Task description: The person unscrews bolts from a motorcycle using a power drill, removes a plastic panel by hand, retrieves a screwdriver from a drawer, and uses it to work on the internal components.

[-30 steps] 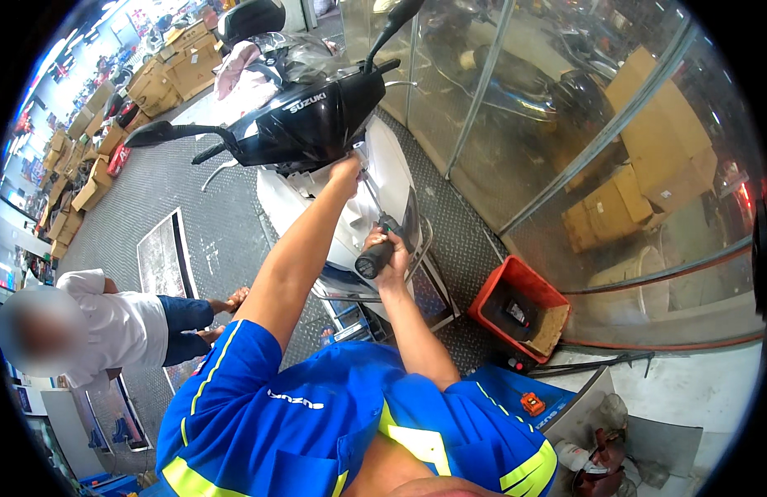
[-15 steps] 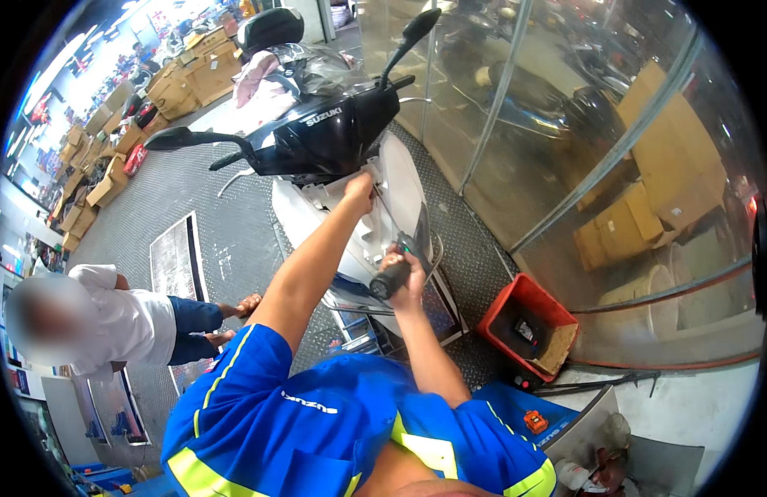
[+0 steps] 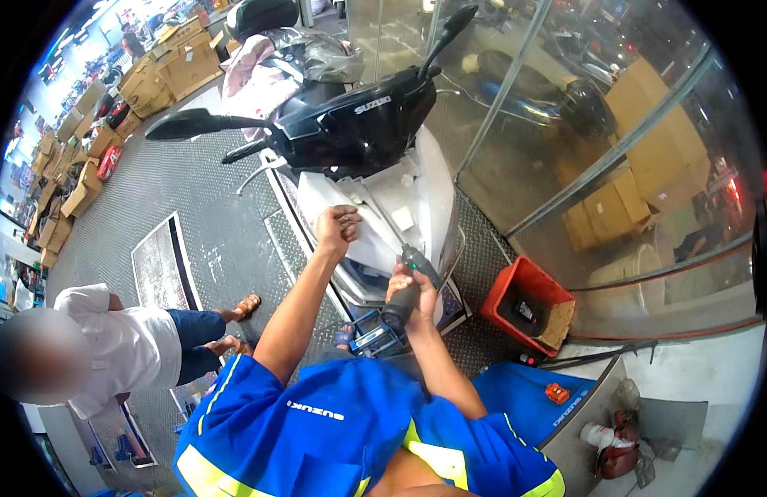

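A scooter (image 3: 342,137) with a black handlebar cover and white front body faces me, its front cavity exposed. My right hand (image 3: 415,300) grips a dark cordless power screwdriver (image 3: 419,263) with a small green light. The tool's long thin bit (image 3: 385,217) reaches up into the white front section (image 3: 437,195). At the left side of that section is my left hand (image 3: 338,229), its fingers curled closed; whatever they may hold is too small to make out.
A red bin (image 3: 516,290) with a few items stands on the floor at right, by a transparent partition (image 3: 516,149). A blue-topped surface (image 3: 524,393) bears an orange object (image 3: 556,393). At left is another person (image 3: 135,340). Cardboard boxes (image 3: 147,87) line the far left.
My left hand has pulled back from the scooter's front cavity, down and to the left. The power screwdriver has moved slightly down and right in my right hand. The view has shifted a little.
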